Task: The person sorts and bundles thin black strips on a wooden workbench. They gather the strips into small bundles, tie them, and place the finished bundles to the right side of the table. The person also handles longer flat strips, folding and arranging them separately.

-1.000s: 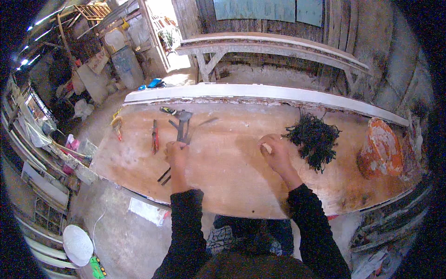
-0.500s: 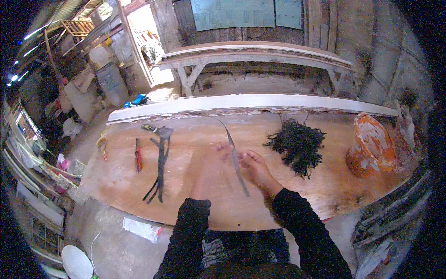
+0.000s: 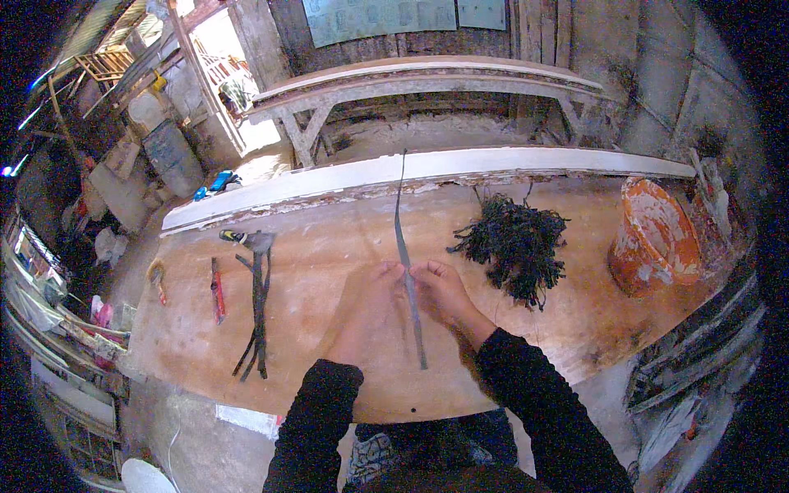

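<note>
Over the middle of the wooden table, a long thin dark grey strip [image 3: 416,333] runs upright between my two hands. The fingertips of my left hand [image 3: 374,289] are closed on its left side, partly blurred. My right hand [image 3: 445,289] pinches it from the right, its fingertips close to the left ones. The upper end of the strip reaches over the white board, and its lower end hangs toward me. To the right lies a tangled bunch of black knotted strips [image 3: 518,246]. Several loose dark strips [image 3: 260,308] lie on the left, below a scraper with a yellow-black handle [image 3: 234,237].
A red utility knife [image 3: 218,297] and a small brush [image 3: 158,283] lie at the table's left. An orange, paint-smeared bucket [image 3: 653,242] stands at the right. A long white board [image 3: 493,161] spans the far edge, with a bench [image 3: 444,86] behind it.
My left hand has come in to the strip and now closes on it beside my right. The strip hangs straighter and my view has shifted slightly.
</note>
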